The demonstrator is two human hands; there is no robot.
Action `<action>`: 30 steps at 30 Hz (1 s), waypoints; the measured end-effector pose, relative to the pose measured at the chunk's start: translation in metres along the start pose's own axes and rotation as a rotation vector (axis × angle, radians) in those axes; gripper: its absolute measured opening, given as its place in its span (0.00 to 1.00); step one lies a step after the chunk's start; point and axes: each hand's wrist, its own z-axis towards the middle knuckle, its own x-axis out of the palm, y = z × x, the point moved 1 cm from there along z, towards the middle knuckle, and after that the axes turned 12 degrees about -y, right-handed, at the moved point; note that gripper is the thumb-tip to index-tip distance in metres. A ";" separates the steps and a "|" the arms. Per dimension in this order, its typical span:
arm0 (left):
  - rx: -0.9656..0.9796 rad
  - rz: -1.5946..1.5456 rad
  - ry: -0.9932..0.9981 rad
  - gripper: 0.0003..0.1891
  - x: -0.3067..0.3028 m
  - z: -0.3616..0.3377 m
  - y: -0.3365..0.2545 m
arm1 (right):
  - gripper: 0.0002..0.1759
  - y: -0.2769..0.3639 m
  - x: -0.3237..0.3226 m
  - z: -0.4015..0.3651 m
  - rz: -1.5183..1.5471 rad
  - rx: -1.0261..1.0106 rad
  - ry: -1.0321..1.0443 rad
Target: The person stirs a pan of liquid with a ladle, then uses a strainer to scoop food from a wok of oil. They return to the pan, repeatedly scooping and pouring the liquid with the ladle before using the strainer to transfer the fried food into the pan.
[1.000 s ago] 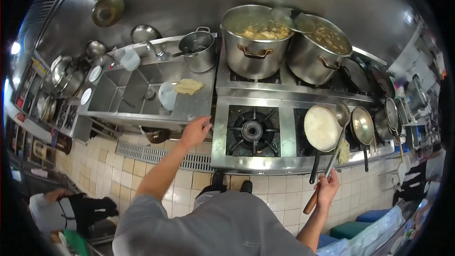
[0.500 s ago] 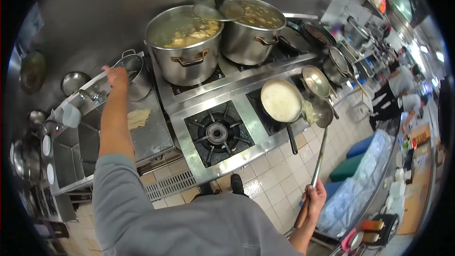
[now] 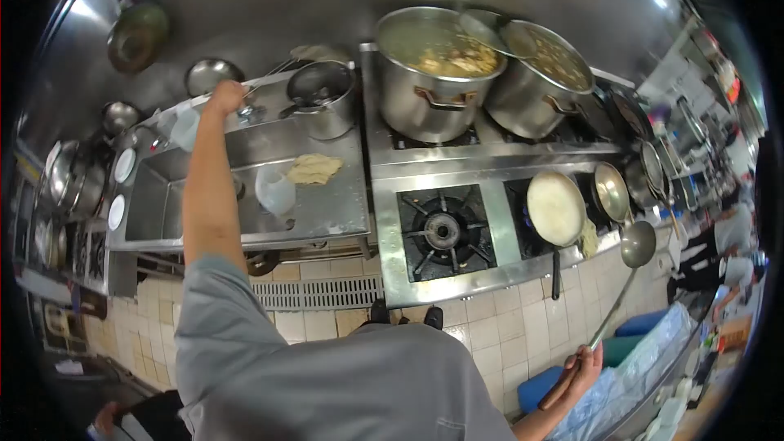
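Observation:
My left hand [image 3: 228,96] reaches over the back rim of the sink [image 3: 155,165]. Its fingers are closed round a long thin-handled strainer [image 3: 316,53], whose rounded greyish head lies toward the wall behind a metal pot [image 3: 331,120]. In my right hand [image 3: 581,369] is a long ladle [image 3: 638,245], gripped by the handle. The ladle's bowl hangs just past the stove's front edge, near a pan of whitish liquid [image 3: 555,208]. A beige cloth [image 3: 314,169] and a translucent plastic container [image 3: 275,189] sit at the sink's right side.
Two big stockpots [image 3: 433,106] full of broth and pieces stand at the back of the stove. An open burner [image 3: 443,231] is in front. Another pan [image 3: 610,190] rests to the right. Plastic-covered bins [image 3: 645,351] are at right; people [image 3: 729,237] stand farther off.
My view has swung left, so the stove shifts right. My left hand has gone from pointing fingers to closed on the strainer handle. The ladle stays in my right hand.

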 end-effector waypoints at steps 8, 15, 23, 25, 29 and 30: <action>-0.058 -0.273 -0.627 0.18 -0.061 -0.212 0.121 | 0.17 0.033 0.041 0.017 -0.063 -0.018 0.021; -0.598 0.455 -0.678 0.29 -0.071 -0.312 0.209 | 0.18 0.037 0.085 0.036 -0.078 -0.028 -0.084; -0.413 0.240 -0.570 0.20 0.000 -0.281 0.336 | 0.13 0.028 0.109 0.058 -0.049 0.011 0.190; -0.627 -0.402 -0.582 0.18 0.004 -0.300 0.273 | 0.28 0.032 0.120 0.031 -0.032 -0.024 0.222; -0.744 -1.106 -0.525 0.19 0.010 -0.363 0.129 | 0.22 0.031 0.106 0.021 -0.193 0.126 0.306; -0.674 -1.117 -0.541 0.19 0.020 -0.368 0.118 | 0.23 0.026 0.100 0.026 -0.148 0.198 0.270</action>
